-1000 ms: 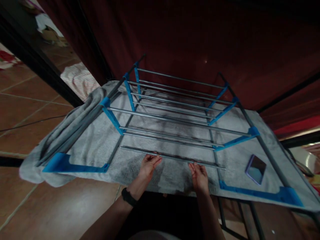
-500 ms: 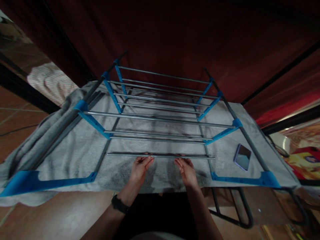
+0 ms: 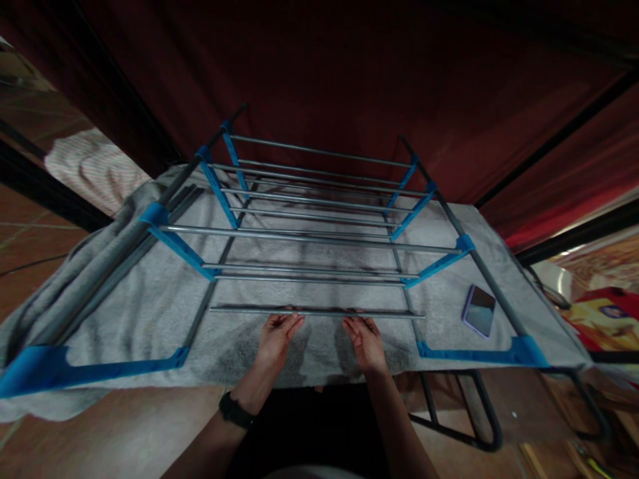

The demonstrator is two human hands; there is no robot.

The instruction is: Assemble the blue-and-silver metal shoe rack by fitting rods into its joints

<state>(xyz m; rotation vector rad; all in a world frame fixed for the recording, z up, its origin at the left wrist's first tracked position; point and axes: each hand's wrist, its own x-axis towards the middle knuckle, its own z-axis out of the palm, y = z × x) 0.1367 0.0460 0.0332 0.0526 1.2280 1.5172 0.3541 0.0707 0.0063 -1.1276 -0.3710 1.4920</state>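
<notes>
A thin metal rod (image 3: 324, 313) lies level across the near part of the view, with both my hands closed on it. My left hand (image 3: 277, 332) pinches it left of its middle; a dark watch is on that wrist. My right hand (image 3: 364, 338) pinches it to the right. Around the rod stands a rack frame of grey tubes and blue plastic brackets (image 3: 436, 268), lying on its side. Several metal rods (image 3: 309, 236) span the brackets farther back. The nearest blue brackets (image 3: 122, 364) have no rod between them.
A grey blanket (image 3: 299, 296) covers the surface under the rack. A phone (image 3: 479, 311) rests on it at the right. Loose grey tubes (image 3: 140, 246) lie at the left. Behind hangs a dark red curtain (image 3: 324, 73). A dark metal tube frame (image 3: 492, 412) juts out below the near right edge.
The whole view has shifted slightly, so the rack and phone appear a little farther left. Both hands keep their hold on the rod, which stays in about the same place.
</notes>
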